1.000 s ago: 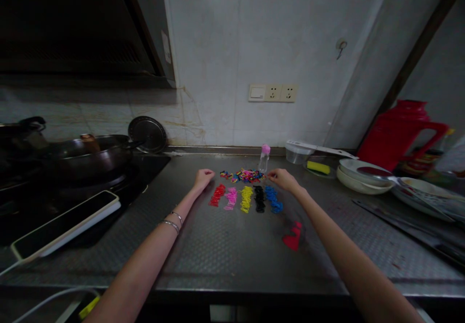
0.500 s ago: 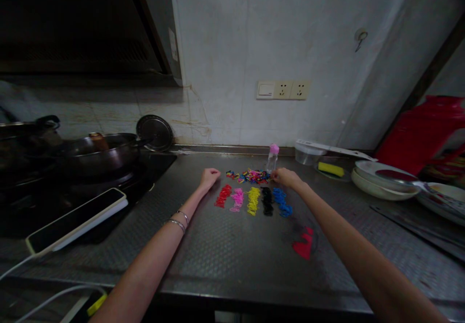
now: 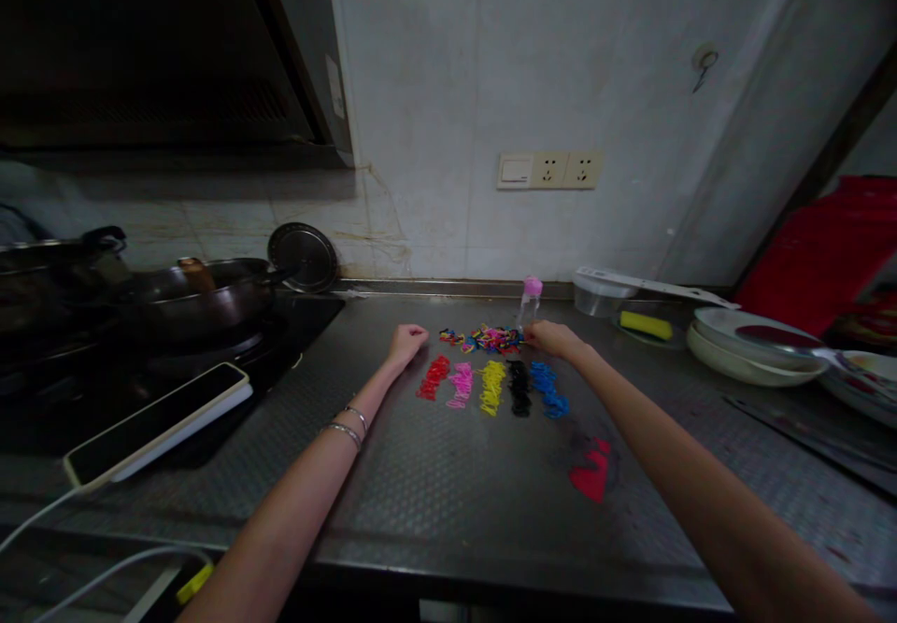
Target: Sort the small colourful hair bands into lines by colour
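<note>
A mixed heap of small coloured rubber bands [image 3: 494, 338] lies on the metal counter. Nearer to me are separate rows of bands: red [image 3: 434, 378], pink [image 3: 461, 385], yellow [image 3: 492, 388], black [image 3: 519, 388] and blue [image 3: 548, 389]. My left hand [image 3: 407, 345] rests just left of the heap, fingers closed together; anything inside is too small to make out. At the heap's right end, my right hand [image 3: 552, 335] has its fingertips pinched against the bands, and what they hold is hidden. A clear bottle with a pink cap [image 3: 531, 304] stands just behind my right hand.
Right of the bottle are a clear plastic tub [image 3: 601, 298], a yellow sponge [image 3: 646, 326] and stacked bowls [image 3: 749, 361]. A red heart-shaped patch [image 3: 591, 474] marks the counter. On the left, a phone-like device [image 3: 158, 425] with a cable lies by the stove and pan [image 3: 203, 301].
The whole view has shifted slightly. Both hands keep nearly the same places at the two ends of the heap, and the rows look unchanged.
</note>
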A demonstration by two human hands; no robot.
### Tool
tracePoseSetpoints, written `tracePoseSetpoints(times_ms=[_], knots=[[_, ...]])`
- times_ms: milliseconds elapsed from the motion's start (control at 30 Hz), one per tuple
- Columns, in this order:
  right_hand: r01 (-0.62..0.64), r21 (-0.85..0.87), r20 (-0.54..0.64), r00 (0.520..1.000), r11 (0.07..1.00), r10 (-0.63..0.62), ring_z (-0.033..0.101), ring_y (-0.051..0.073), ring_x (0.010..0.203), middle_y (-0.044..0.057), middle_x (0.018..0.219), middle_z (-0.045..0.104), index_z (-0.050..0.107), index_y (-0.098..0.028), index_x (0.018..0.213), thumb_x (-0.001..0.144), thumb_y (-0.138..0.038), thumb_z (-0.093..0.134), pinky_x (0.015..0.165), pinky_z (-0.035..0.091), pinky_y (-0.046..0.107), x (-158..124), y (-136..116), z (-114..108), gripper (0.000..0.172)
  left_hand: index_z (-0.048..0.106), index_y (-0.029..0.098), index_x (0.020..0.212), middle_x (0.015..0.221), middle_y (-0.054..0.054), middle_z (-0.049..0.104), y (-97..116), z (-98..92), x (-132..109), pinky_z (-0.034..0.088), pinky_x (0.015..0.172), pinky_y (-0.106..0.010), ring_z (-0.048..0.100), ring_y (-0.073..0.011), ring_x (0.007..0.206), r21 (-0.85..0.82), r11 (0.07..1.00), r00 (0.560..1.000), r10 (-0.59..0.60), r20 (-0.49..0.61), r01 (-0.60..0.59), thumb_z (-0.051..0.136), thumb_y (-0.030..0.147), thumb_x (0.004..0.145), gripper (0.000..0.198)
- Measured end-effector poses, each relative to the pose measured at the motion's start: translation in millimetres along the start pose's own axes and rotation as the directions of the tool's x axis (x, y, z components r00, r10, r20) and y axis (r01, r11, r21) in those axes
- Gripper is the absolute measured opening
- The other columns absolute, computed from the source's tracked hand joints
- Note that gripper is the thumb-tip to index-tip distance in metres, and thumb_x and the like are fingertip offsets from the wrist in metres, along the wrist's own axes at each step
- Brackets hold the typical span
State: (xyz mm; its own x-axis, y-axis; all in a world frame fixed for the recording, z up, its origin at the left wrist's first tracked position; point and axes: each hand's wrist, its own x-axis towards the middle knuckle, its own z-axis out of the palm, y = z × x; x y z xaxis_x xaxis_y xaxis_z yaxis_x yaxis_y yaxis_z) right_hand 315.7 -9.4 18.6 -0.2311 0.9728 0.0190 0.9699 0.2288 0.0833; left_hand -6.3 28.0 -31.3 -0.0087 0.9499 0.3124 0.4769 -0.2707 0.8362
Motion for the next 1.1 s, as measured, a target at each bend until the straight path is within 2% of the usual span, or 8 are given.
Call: tracePoseSetpoints(times_ms=[300,467,733,933,1100], knots=[[-0.019,-0.027,0.03,0.999,0.999,0.02,0.059,0.022,0.089,0.014,0.101,0.059,0.057,-0.016,0.094,0.087,-0.026,0.035,0.069,0.042,0.03,-2,-6,1,0.025,0.068,0.01,0.073,0.069,-0.005,0.066,3,-0.4,-2,0.041,0.059,-0.022,0.057,-0.0134,0.064,-0.02,1.0,1.0,-0.013,-0.018,0.013,0.054,0.022,0.065,0.02],[-0.009,0.0,-0.047,0.999,1.0,0.009,0.058,0.021,0.086,0.013,0.101,0.058,0.055,-0.016,0.094,0.087,-0.027,0.033,0.066,0.041,0.026,-10,-10,-3,0.026,0.068,0.01,0.073,0.069,-0.006,0.066,5,-1.4,-4,0.041,0.058,-0.022,0.057,-0.0131,0.062,-0.025,1.0,1.0,-0.006,-0.02,0.006,0.055,0.022,0.065,0.019],[0.164,0.196,-0.139,0.981,0.967,-0.138,0.054,0.013,0.076,0.008,0.094,0.058,0.059,-0.016,0.084,0.082,-0.026,0.043,0.064,0.037,0.02,-31,-45,-12,0.018,0.068,0.01,0.074,0.07,-0.006,0.066,1,0.2,-1,0.04,0.057,-0.021,0.057,-0.0131,0.062,-0.015,1.0,1.0,0.0,-0.012,0.0,0.054,0.022,0.066,0.02],[0.337,0.284,-0.176,0.939,0.897,-0.297,0.053,0.014,0.081,0.007,0.087,0.059,0.062,-0.016,0.076,0.077,-0.02,0.048,0.07,0.038,0.021,-42,-68,-11,0.015,0.068,0.01,0.073,0.069,-0.006,0.066,-2,0.6,0,0.041,0.058,-0.022,0.057,-0.0134,0.063,-0.02,1.0,1.0,0.014,-0.008,-0.014,0.054,0.023,0.065,0.02],[0.342,0.363,-0.281,0.927,0.867,-0.249,0.053,0.014,0.075,0.005,0.085,0.06,0.063,-0.016,0.077,0.077,-0.03,0.05,0.067,0.039,0.022,-41,-59,-5,0.018,0.068,0.01,0.072,0.069,-0.006,0.066,-1,0.9,0,0.041,0.058,-0.022,0.057,-0.0136,0.063,-0.022,1.0,1.0,0.022,-0.008,-0.022,0.054,0.023,0.066,0.02]])
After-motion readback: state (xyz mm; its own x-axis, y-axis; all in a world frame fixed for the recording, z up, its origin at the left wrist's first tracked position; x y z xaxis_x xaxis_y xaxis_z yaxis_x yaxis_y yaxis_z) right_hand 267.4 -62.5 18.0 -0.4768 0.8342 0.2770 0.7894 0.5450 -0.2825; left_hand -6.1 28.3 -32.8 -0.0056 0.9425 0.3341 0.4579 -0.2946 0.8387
